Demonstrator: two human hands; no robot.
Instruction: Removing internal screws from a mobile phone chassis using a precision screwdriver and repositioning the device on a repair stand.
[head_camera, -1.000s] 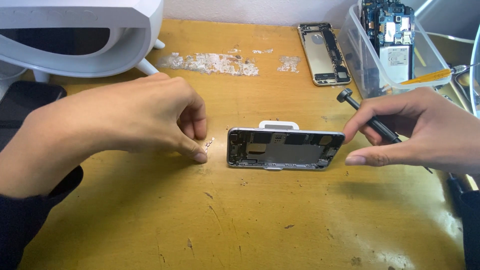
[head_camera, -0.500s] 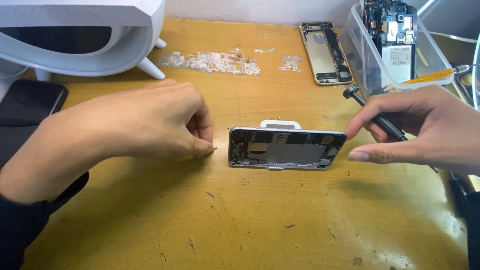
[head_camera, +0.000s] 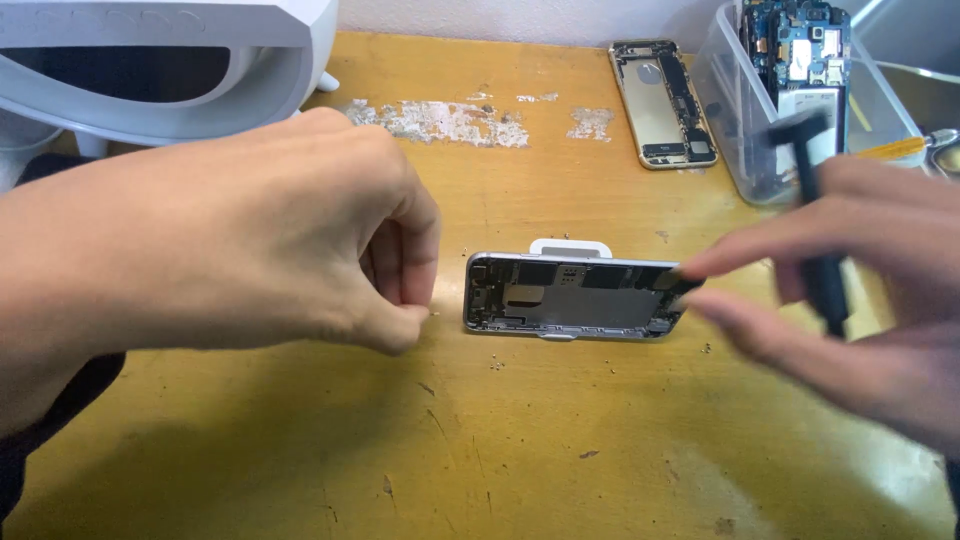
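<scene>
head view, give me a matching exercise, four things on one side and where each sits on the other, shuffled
Things:
1. opened silver phone
2. gold phone shell
3. clear plastic bin
4. black screwdriver

Places:
A. in the right hand
B. far right of the table, holding circuit boards
C. middle of the table, on a small white stand
D. far side of the table, lying flat beside the bin

Pairs: 1-C, 2-D, 3-B, 4-A
</scene>
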